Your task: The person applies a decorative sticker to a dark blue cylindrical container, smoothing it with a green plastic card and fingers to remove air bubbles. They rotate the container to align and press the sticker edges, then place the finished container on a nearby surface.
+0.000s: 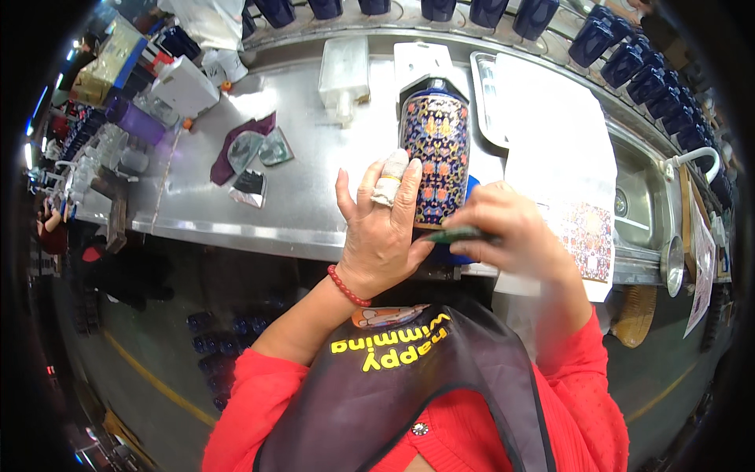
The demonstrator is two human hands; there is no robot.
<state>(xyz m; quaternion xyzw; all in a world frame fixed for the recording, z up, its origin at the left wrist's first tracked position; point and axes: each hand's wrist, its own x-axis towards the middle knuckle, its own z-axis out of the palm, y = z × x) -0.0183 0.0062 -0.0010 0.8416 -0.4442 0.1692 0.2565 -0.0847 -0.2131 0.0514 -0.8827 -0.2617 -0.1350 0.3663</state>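
Observation:
A dark blue jar (435, 157) with a dense floral pattern in red, yellow and white lies in front of me, its base end toward me. My left hand (379, 224) rests along its left side, fingers stretched out and apart; one finger is wrapped in white cloth. My right hand (511, 228), smeared by motion, is closed on a thin green tool (460, 234). The tool's tip is at the jar's near end, close to my left thumb; whether it touches the jar I cannot tell. Something bright blue (472, 189) shows partly behind my right hand.
White paper (550, 118) with a patterned sheet (588, 240) lies right, before a sink (641, 200). A clear bottle (344, 75) and metal tray (489, 98) stand behind. Dark cloth and green pieces (255, 147) lie left. Blue vessels (535, 20) line the far rack.

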